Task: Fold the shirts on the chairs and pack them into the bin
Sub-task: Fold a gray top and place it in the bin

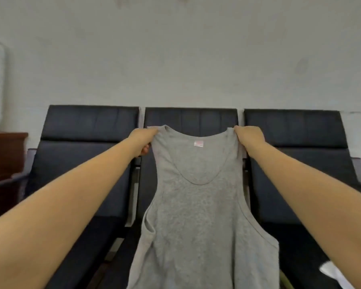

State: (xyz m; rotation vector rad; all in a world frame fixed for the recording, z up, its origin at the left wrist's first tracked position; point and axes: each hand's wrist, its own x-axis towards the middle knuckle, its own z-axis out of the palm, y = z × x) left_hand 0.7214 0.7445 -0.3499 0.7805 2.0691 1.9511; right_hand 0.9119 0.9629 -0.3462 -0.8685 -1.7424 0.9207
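A grey sleeveless shirt [198, 215] hangs spread out in front of the middle black chair [191, 119], a small pink label inside its neckline. My left hand [143, 140] grips the left shoulder strap. My right hand [249, 138] grips the right shoulder strap. Both arms are stretched forward, holding the shirt up by the straps. Its lower hem runs out of the frame at the bottom. No bin is in view.
Three black padded chairs stand side by side against a pale wall, the left chair [88, 130] and the right chair [296, 130] flanking the middle one. A white cloth [333, 272] lies at the lower right. A dark wooden cabinet [4, 155] stands at the left.
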